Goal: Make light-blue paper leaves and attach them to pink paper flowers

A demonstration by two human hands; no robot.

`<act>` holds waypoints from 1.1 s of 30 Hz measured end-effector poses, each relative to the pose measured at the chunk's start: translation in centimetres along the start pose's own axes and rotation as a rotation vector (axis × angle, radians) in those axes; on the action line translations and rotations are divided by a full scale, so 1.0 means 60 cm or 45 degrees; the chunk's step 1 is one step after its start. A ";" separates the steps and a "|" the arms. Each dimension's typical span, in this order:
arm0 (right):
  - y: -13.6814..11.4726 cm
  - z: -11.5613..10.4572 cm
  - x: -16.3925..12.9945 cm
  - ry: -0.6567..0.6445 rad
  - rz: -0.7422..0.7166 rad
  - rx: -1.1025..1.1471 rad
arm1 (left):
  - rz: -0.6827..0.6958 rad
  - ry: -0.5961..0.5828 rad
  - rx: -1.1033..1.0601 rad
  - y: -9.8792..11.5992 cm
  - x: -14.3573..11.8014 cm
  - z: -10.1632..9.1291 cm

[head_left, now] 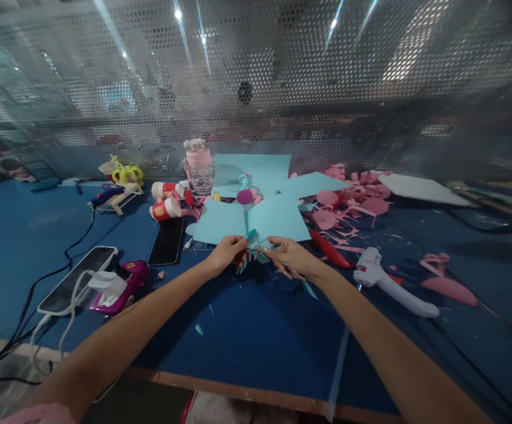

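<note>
My left hand (230,253) is closed in a pinch on small cut pieces of teal paper (250,235), whose ends stick out above and below its fingers. Close on its right, my right hand (290,257) is closed too, its fingertips at the same teal bits; what it grips is too small to make out. Just beyond both hands lie light blue paper sheets (280,217), with another blue sheet (271,165) behind. A thin teal scrap (310,290) shows under my right hand.
Pink paper cutouts (373,206), a red curved object (332,249) and a white glue gun (392,288) lie to the right. Leftward are a black phone (166,241), paper cups (166,208), a bottle (199,168) and a cabled white-edged device (79,280). Perforated metal panelling (256,70) stands behind.
</note>
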State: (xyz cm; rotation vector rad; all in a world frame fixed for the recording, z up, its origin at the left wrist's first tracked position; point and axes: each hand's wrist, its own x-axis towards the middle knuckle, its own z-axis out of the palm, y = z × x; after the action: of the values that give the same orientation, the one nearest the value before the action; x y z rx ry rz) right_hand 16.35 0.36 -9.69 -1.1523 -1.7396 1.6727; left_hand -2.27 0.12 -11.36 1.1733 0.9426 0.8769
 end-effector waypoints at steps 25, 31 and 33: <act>-0.009 0.025 0.002 0.348 -0.311 -0.285 | 0.310 0.228 0.315 -0.010 -0.008 0.013; -0.012 0.063 0.001 0.729 -0.509 -0.450 | 0.325 0.287 0.303 -0.016 -0.017 0.034; -0.013 0.070 0.000 0.735 -0.468 -0.426 | 0.364 0.325 0.372 -0.015 -0.020 0.037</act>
State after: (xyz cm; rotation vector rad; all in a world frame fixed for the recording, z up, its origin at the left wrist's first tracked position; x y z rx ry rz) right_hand 12.81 -1.99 -9.59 -1.2078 -1.7359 0.7521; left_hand -0.57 -1.91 -11.82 1.4958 1.1558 1.1661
